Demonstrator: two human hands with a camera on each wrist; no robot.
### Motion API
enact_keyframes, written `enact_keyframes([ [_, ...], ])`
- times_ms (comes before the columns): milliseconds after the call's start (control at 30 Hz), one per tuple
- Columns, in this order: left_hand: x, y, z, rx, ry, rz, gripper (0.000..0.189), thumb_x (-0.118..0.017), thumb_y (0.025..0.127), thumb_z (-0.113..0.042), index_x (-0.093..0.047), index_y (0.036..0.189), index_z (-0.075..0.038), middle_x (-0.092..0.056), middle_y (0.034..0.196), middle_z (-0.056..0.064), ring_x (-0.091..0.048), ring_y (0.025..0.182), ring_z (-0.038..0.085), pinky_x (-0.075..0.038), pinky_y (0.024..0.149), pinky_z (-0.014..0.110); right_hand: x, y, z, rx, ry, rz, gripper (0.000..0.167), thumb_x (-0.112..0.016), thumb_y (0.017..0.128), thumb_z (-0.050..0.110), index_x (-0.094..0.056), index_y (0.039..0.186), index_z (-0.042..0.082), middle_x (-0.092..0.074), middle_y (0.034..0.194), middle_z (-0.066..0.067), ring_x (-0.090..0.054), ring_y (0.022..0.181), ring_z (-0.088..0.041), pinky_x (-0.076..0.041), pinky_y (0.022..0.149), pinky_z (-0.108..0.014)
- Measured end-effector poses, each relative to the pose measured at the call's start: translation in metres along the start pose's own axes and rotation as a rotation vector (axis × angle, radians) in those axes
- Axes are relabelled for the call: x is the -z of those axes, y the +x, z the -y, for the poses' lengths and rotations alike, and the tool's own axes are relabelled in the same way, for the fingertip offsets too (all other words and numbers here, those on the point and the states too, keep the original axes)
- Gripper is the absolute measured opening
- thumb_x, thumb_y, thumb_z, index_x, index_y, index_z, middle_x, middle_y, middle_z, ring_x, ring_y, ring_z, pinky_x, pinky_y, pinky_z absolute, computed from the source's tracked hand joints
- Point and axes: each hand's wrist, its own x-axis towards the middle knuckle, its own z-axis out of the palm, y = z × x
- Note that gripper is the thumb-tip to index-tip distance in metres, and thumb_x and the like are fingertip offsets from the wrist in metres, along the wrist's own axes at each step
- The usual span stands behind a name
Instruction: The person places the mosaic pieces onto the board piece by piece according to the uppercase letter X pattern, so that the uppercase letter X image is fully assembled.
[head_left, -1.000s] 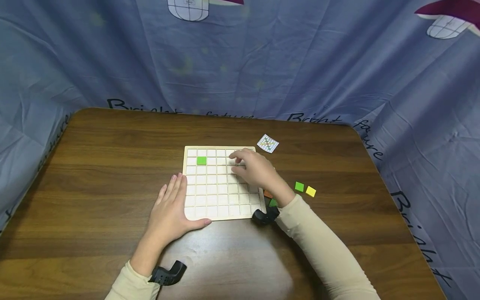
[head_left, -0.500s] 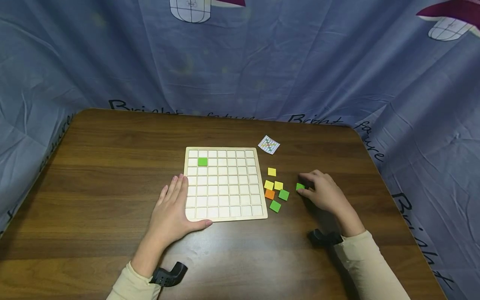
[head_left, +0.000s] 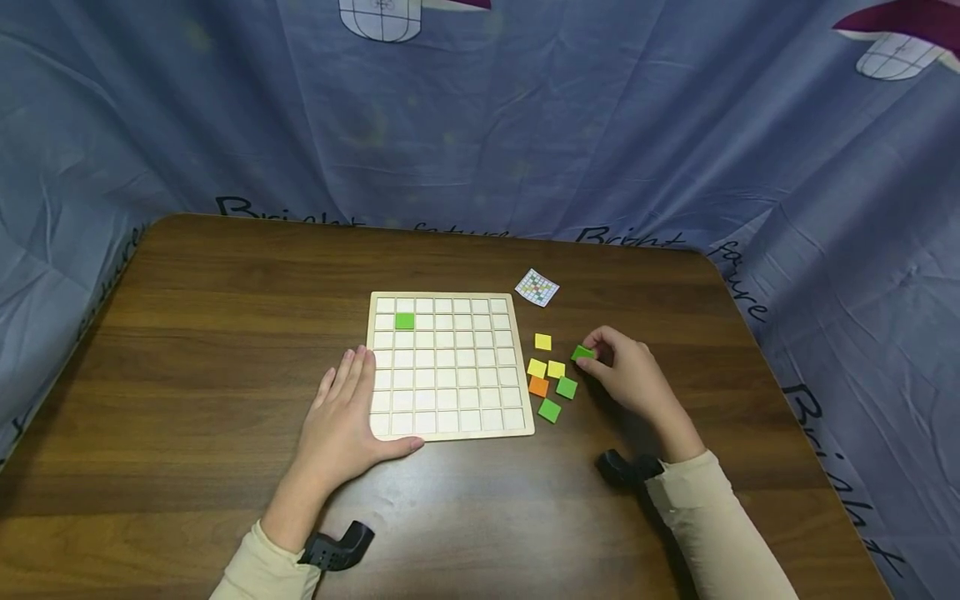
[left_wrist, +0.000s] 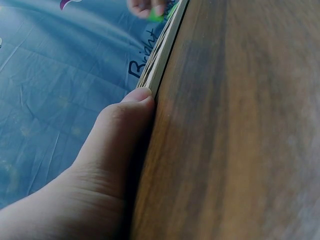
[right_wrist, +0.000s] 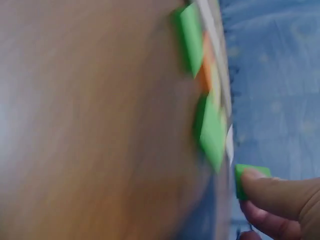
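My right hand [head_left: 633, 375] pinches a green square tile [head_left: 582, 353] between thumb and fingers, just right of the loose tiles. The right wrist view shows the thumb on the face of this green tile [right_wrist: 252, 181]. A pale wooden grid board [head_left: 446, 367] lies flat on the table, with one green tile [head_left: 405, 321] in its second row near the left. Along the board's left edge rests my left hand [head_left: 337, 421], fingers straight and thumb spread to the front edge. In the left wrist view that thumb [left_wrist: 117, 130] touches the board's side.
Beside the board's right edge lie yellow tiles [head_left: 543, 342], an orange tile [head_left: 538, 387] and green tiles [head_left: 549, 410]. A small card with a coloured grid pattern [head_left: 537, 287] lies beyond them. A blue curtain [head_left: 480, 125] hangs behind the wooden table [head_left: 225, 333].
My right hand moved from over the board to the right, took hold of a green tile, and has since carried it a little left and up. My left hand has stayed put.
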Motion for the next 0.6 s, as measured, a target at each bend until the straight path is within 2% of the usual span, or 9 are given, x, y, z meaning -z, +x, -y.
enact_keyframes([
  [100,0.000,0.000,0.000,0.002,0.002,0.006,0.139,-0.069,0.063,-0.084,-0.016,0.157,0.004,-0.016,0.165,0.020,-0.014,0.155,0.034,-0.015,0.124,0.052,-0.009,0.013,0.024,0.024,0.078,0.003,0.018,-0.072,0.091,0.020,-0.062,0.105,0.013,-0.060,0.088,-0.005,-0.054,0.076,-0.020,-0.044,0.063,-0.031],
  [333,0.000,0.000,0.000,0.005,0.002,0.016,0.139,-0.068,0.063,-0.084,-0.016,0.156,0.004,-0.016,0.165,0.020,-0.014,0.155,0.034,-0.015,0.125,0.052,-0.048,0.041,0.084,0.105,0.211,0.087,0.015,-0.073,0.091,0.022,-0.064,0.103,0.017,-0.062,0.088,-0.001,-0.056,0.069,-0.018,-0.047,0.060,-0.031],
  [600,0.000,0.000,0.001,0.005,0.013,0.012,0.138,-0.068,0.063,-0.084,-0.017,0.156,0.005,-0.017,0.165,0.020,-0.015,0.154,0.035,-0.015,0.125,0.052,-0.087,0.059,0.133,0.169,0.205,0.117,0.014,-0.071,0.092,0.025,-0.065,0.103,0.019,-0.061,0.085,0.005,-0.053,0.070,-0.012,-0.044,0.068,-0.028],
])
